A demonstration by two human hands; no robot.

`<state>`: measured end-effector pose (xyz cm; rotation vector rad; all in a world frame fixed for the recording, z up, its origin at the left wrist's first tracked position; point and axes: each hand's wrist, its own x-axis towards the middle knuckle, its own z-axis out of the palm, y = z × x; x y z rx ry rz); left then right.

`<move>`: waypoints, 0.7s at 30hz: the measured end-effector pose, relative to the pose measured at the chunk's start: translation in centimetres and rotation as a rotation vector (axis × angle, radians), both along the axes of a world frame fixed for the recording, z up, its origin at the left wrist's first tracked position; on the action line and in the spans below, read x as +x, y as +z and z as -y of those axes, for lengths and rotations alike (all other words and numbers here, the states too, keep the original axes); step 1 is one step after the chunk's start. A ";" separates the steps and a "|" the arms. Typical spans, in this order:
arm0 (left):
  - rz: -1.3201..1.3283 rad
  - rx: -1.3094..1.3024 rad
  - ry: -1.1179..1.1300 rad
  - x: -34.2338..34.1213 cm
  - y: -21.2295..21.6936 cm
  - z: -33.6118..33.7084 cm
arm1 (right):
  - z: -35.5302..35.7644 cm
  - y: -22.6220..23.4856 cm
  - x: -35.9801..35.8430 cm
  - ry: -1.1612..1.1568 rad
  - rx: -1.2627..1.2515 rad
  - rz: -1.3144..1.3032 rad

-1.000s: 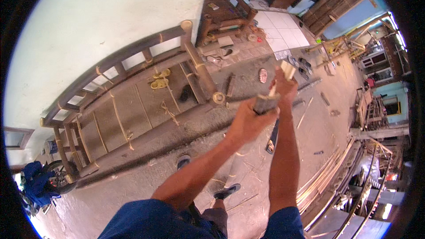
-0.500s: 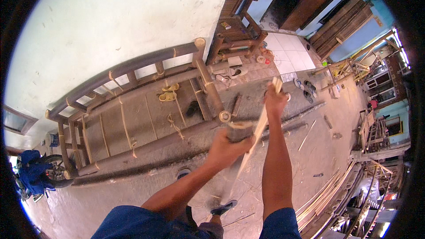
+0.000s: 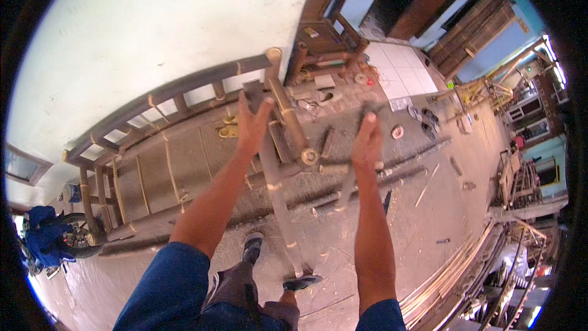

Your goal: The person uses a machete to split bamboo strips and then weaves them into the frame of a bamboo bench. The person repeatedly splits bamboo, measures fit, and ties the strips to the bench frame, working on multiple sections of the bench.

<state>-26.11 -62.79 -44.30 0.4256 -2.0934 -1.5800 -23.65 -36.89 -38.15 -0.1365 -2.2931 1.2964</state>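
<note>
My left hand [image 3: 250,129] is out over the bamboo frame, its thumb and fingers around a long dark bamboo slat [image 3: 282,208]. The slat slants down from the hand, and its lower end reaches the floor beside my foot. To the right, my right hand [image 3: 367,141] is closed around a shorter dark bamboo piece [image 3: 346,191]. That piece is smeared by motion, showing above the hand and below it; its full length cannot be made out. The bamboo frame [image 3: 245,65], with thick dark poles and thin crosspieces, lies along the wall.
Bamboo poles [image 3: 404,178] lie on the floor beyond my right forearm. Long pale strips [image 3: 450,270] are stacked at the lower right. A bamboo chair [image 3: 327,37], yellow sandals [image 3: 228,127] and dark sandals [image 3: 422,121] stand farther off. A motorcycle [image 3: 46,242] is at far left.
Both hands were together on pale bamboo held in front of me. Now they are apart, each with its own dark piece; the left hand has moved up and left.
</note>
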 end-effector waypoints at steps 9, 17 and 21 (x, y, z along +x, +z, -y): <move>-0.115 0.326 -0.515 3.0 5.7 -5.3 | 5.3 2.1 -0.1 0.508 -0.351 0.311; 0.004 0.569 -0.522 3.5 6.6 -3.9 | 7.2 3.0 0.5 0.543 -0.241 0.398; -0.054 0.506 -0.455 4.4 6.5 -3.6 | 7.3 3.1 0.5 0.601 -0.293 0.400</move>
